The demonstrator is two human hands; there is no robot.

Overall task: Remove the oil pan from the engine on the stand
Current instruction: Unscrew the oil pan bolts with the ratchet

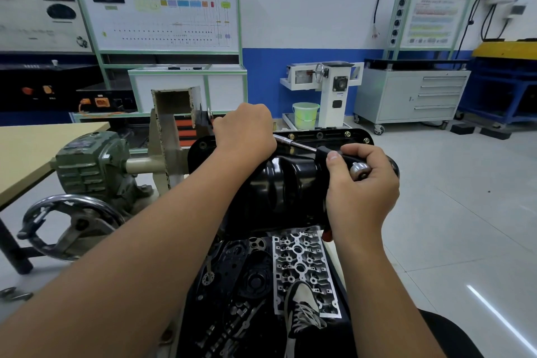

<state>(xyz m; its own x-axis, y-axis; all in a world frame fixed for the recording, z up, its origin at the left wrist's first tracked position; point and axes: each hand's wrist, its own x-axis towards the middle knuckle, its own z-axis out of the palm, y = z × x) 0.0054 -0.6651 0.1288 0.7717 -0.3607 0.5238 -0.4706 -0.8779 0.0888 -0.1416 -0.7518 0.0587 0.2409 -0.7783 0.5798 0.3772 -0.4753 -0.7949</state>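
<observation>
We see the black oil pan (279, 183) on top of the engine, which is mounted on the stand (162, 136). Our right hand (360, 180) curls round the black handle of a ratchet (308, 150) whose shaft slants toward the pan's far flange. Our left hand (245, 129), arm outstretched, is fisted over the shaft's far end; what it grips is hidden.
</observation>
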